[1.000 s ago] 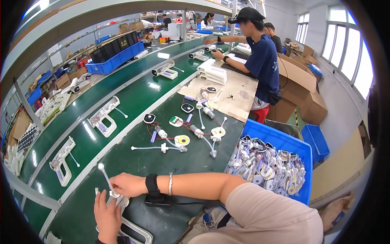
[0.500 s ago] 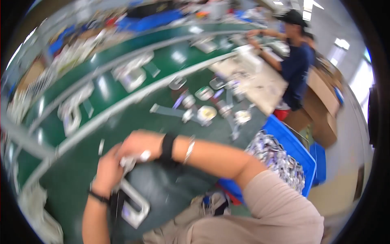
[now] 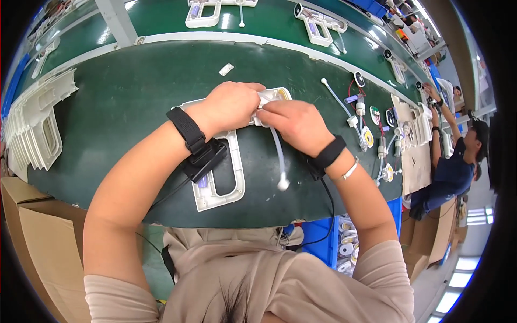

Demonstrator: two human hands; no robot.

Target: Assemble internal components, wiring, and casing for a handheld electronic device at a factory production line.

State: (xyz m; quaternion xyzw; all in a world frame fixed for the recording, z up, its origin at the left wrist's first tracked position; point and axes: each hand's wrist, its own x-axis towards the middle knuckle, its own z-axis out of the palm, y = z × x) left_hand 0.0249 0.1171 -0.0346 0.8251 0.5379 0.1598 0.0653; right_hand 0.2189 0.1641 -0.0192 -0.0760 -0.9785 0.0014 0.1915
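Observation:
A white gun-shaped plastic shell half with a looped handle lies open side up in front of me, a purple cell inside its handle. My left hand is closed over its upper part. From the right, my right hand reaches in, fingers pinched together over the shell at the upper end of a clear tube. A white ball-shaped tip ends the tube, hanging down onto the green table. My fingertips nearly meet and hide the parts between them.
Stacked white shells stand at left. A small white piece lies beyond my hands. Wired parts with tubes spread at right. Behind runs a green conveyor carrying shells. A blue bin stands below; a co-worker stands far right.
My head view has swung and steadied, so the shell and hands now appear nearer the middle. My hands, bunched together before, now work from opposite sides, and the hanging tube shows.

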